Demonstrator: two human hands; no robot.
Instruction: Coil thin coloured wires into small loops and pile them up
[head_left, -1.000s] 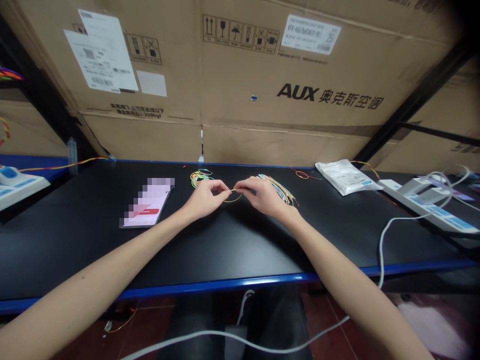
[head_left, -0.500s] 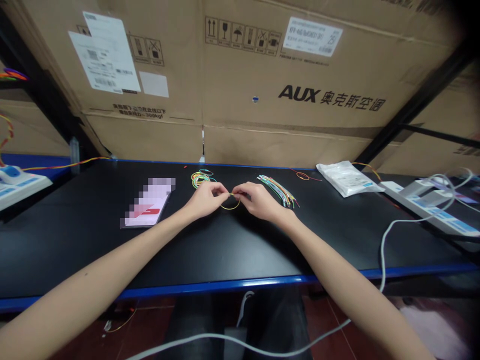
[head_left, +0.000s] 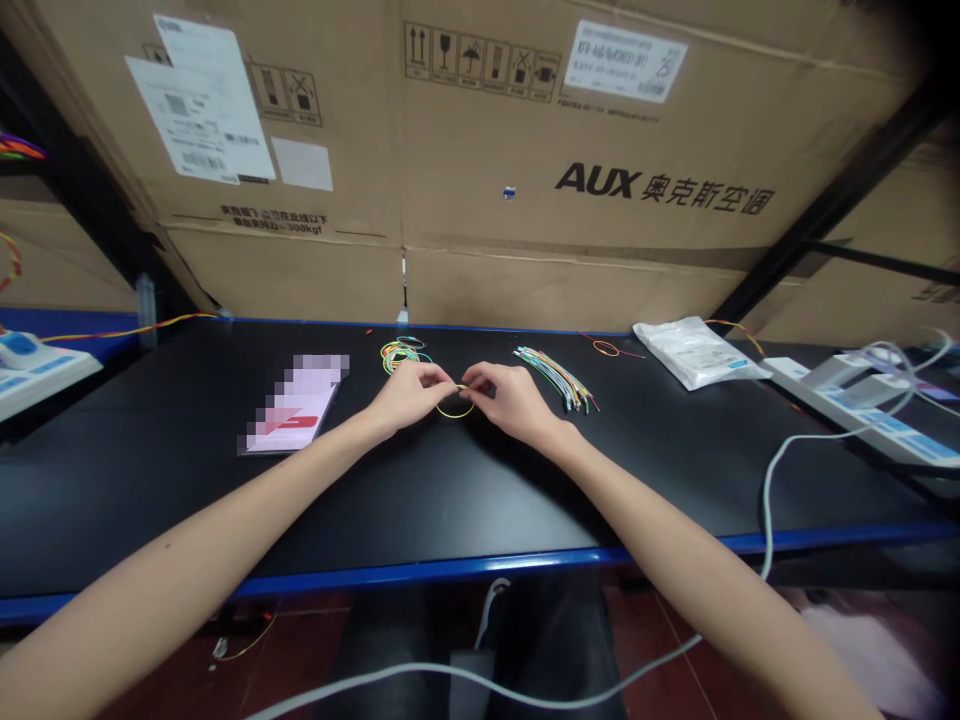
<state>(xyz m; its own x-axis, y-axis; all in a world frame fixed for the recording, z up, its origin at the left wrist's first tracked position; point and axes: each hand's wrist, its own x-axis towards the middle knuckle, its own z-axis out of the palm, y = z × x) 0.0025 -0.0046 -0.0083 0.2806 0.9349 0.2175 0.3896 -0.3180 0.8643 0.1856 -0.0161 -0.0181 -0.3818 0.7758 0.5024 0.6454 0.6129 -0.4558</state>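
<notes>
Between my two hands a thin yellow wire [head_left: 455,415] hangs in a small loop above the black table. My left hand [head_left: 415,394] pinches one part of it between thumb and forefinger. Close against it, my right hand [head_left: 506,398] pinches the wire from the other side, and the fingertips nearly meet. Just behind my left hand lies a pile of looped coloured wires [head_left: 397,352]. A bundle of straight coloured wires [head_left: 559,380] rests to the right of my right hand. The wire's ends are hidden by my fingers.
A phone [head_left: 296,405] lies left of my hands. At the back right are a white plastic packet [head_left: 694,350] and an orange wire loop [head_left: 606,348]. A power strip [head_left: 862,415] with a white cable [head_left: 766,490] stands at right. A large cardboard box [head_left: 480,140] closes off the back.
My fingertips are slightly closer together, and the yellow loop has shifted a little to the left. The wire stays pinched in both hands.
</notes>
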